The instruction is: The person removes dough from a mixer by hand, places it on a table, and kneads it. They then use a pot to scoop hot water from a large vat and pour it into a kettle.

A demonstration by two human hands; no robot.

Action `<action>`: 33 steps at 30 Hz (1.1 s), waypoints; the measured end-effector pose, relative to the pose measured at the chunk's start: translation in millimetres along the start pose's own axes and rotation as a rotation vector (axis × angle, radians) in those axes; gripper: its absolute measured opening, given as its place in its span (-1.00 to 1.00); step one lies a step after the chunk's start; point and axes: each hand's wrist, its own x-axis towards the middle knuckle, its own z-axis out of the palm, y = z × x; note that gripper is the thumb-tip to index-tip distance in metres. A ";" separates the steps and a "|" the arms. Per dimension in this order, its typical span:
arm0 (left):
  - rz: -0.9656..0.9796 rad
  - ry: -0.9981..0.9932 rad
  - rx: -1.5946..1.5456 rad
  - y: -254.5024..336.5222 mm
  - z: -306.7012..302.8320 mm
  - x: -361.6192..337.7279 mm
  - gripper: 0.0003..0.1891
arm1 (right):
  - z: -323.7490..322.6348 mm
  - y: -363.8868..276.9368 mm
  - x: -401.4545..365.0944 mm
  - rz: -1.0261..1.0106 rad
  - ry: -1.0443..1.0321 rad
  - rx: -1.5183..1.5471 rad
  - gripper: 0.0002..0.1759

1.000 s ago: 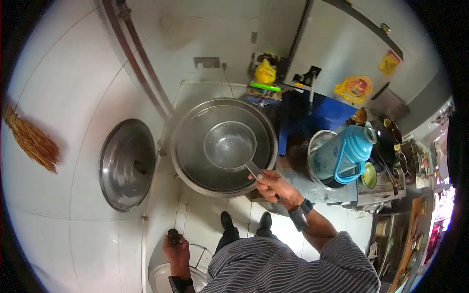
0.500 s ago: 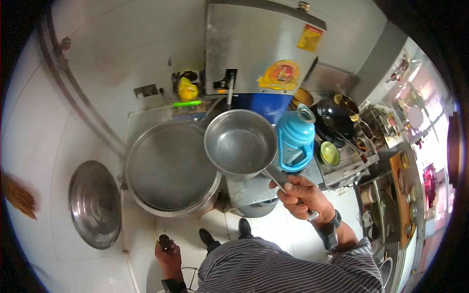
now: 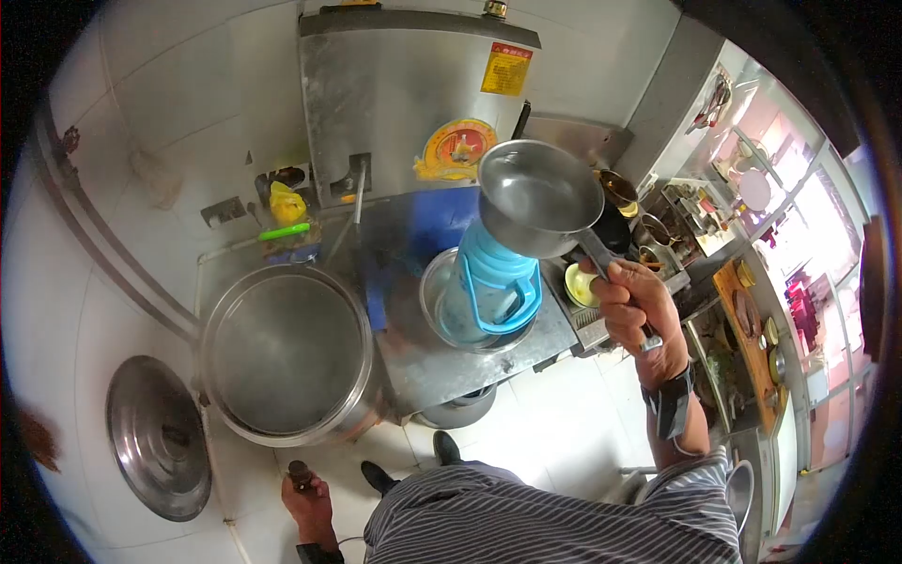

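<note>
My right hand [image 3: 631,305] is wrapped round the handle of a metal saucepan [image 3: 540,197]. The pan is held over the top of a light blue thermos flask [image 3: 498,282] and hides its mouth. That flask stands in a metal basin [image 3: 437,291] on a steel counter. Low on the left, my left hand [image 3: 308,508] grips a small dark round object [image 3: 300,473], perhaps a stopper. Left of the counter is a large round pot [image 3: 287,357] with cloudy, steaming contents.
A round metal lid [image 3: 160,437] leans at the left wall. Behind the counter stands a steel cabinet [image 3: 376,103] with stickers. A green bowl [image 3: 581,285] and several pans are on the right, beside a shelf with a wooden board [image 3: 747,329].
The view has shifted. My right hand has carried the saucepan rightward from beside the flask to over its top. The basin under the flask now shows. My left hand still holds the small object.
</note>
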 end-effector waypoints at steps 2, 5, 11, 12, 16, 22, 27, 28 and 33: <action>-0.022 0.029 -0.022 -1.1 2.7 0.5 -0.72 | -7.5 -8.3 2.2 -0.036 -0.002 -0.005 -0.70; 0.020 -0.016 -0.027 -5.3 0.8 -0.3 -0.69 | -17.3 -18.8 4.7 -0.098 0.063 0.048 -0.72; 0.027 -0.043 -0.028 -9.8 -3.1 -2.5 -0.65 | -33.1 -29.6 10.3 -0.143 0.070 0.013 -0.72; 0.028 -0.043 -0.026 -10.5 -4.8 -2.0 -0.65 | -36.9 -31.0 11.2 -0.147 0.071 -0.002 -0.72; 0.006 -0.016 -0.045 -13.8 -6.3 -3.7 -0.63 | -47.2 -33.7 13.4 -0.139 0.113 0.032 -0.66; 0.009 -0.028 -0.034 -18.1 -3.1 -10.4 -0.64 | -62.2 -36.4 16.8 -0.102 0.070 -0.007 -0.71; 0.010 -0.015 -0.040 -21.5 -5.3 -10.8 -0.66 | -70.1 -35.7 19.8 -0.086 0.128 -0.011 -0.72; 0.008 0.004 -0.036 -21.8 -4.8 -10.9 -0.66 | -70.2 -35.6 19.8 -0.086 0.128 -0.011 -0.72; -0.003 0.044 -0.045 -23.4 -6.5 -8.8 -0.67 | -65.7 -33.4 18.3 -0.092 0.179 -0.078 -0.72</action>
